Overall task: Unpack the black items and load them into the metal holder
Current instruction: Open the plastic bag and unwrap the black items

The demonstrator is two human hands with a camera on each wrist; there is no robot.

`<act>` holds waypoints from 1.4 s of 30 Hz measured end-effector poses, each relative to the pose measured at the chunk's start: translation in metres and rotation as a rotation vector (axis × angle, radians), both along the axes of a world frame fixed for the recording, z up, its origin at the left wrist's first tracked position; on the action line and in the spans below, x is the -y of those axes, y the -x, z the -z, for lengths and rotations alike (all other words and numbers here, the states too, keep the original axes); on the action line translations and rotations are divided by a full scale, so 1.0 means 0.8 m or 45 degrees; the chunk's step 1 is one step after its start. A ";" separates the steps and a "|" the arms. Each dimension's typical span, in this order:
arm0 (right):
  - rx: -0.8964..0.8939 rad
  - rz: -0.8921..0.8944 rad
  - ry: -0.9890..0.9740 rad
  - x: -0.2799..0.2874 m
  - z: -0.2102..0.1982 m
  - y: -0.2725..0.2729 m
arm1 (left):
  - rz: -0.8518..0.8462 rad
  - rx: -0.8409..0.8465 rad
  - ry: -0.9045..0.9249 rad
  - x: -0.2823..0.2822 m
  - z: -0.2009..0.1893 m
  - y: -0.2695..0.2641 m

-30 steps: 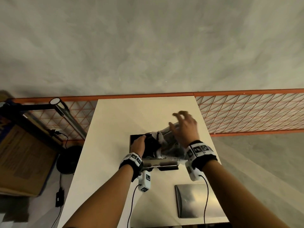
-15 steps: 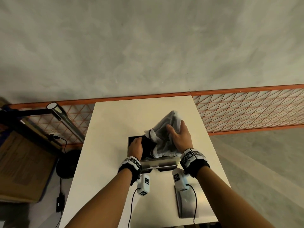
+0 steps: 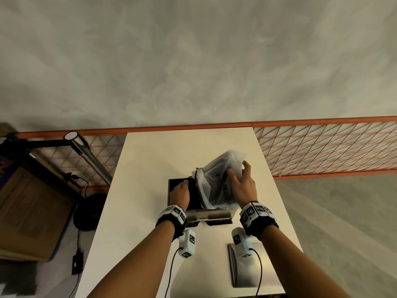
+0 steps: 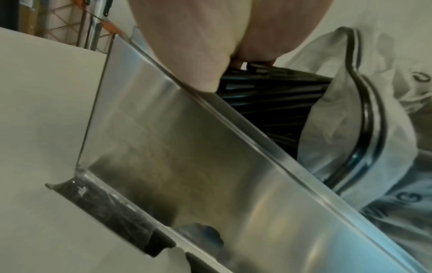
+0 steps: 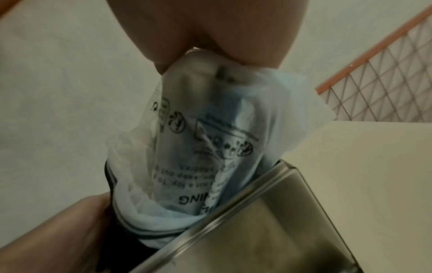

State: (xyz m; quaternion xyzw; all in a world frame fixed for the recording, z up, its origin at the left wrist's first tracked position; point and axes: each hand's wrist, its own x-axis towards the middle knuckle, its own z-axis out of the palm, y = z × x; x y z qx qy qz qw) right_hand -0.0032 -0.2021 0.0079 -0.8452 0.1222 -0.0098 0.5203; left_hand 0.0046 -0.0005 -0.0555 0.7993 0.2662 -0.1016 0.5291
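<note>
A metal holder (image 3: 214,214) stands mid-table. Inside it sits a stack of flat black items (image 3: 193,195), half out of a frosted plastic bag (image 3: 217,179) with printed warnings. My left hand (image 3: 181,193) curls over the stack's exposed end, at the holder's left side. The left wrist view shows those fingers (image 4: 187,46) on the black items (image 4: 273,103) above the holder wall (image 4: 187,157), with the bag's mouth (image 4: 350,129) to the right. My right hand (image 3: 241,181) pinches the bag's upper part. In the right wrist view the bag (image 5: 210,138) hangs from that hand (image 5: 210,37) over the holder (image 5: 280,221).
A second bent metal plate (image 3: 257,267) lies at the table's near right. A lamp pole (image 3: 86,155) and a cardboard box (image 3: 28,211) are off the left edge. An orange mesh fence (image 3: 322,147) runs behind. Cables trail from both wristbands.
My right hand came down onto the bag, gripped it and drew it up and to the right, so the bag now stands taller. The left hand kept its hold on the stack.
</note>
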 end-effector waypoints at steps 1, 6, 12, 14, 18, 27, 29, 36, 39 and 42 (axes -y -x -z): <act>-0.016 0.021 -0.007 0.002 0.003 0.001 | 0.005 -0.001 -0.031 0.001 -0.002 0.001; -0.137 -0.027 0.075 -0.004 0.027 0.000 | 0.100 -0.058 -0.133 0.006 -0.006 -0.002; 0.055 -0.179 0.038 -0.033 0.013 0.011 | 0.112 -0.104 -0.135 -0.002 -0.005 -0.014; 0.099 -0.266 -0.003 -0.039 0.009 0.012 | 0.104 -0.071 -0.129 -0.009 -0.005 -0.015; 0.145 -0.326 0.021 -0.050 0.007 0.012 | 0.063 -0.011 -0.044 -0.017 -0.013 -0.005; 0.198 -0.359 0.103 -0.058 0.003 -0.012 | -0.152 0.151 0.096 -0.001 -0.020 0.015; 0.256 -0.414 0.064 -0.061 -0.002 -0.010 | -0.174 0.185 0.046 -0.001 -0.021 0.017; 0.210 -0.401 0.151 -0.069 0.012 -0.010 | -0.110 0.248 -0.084 0.003 -0.017 0.017; 0.166 -0.367 0.236 -0.067 0.018 -0.013 | -0.021 0.287 -0.149 0.004 -0.023 0.022; 0.105 -0.354 0.289 -0.061 0.016 -0.017 | 0.156 0.312 -0.279 -0.002 -0.016 0.022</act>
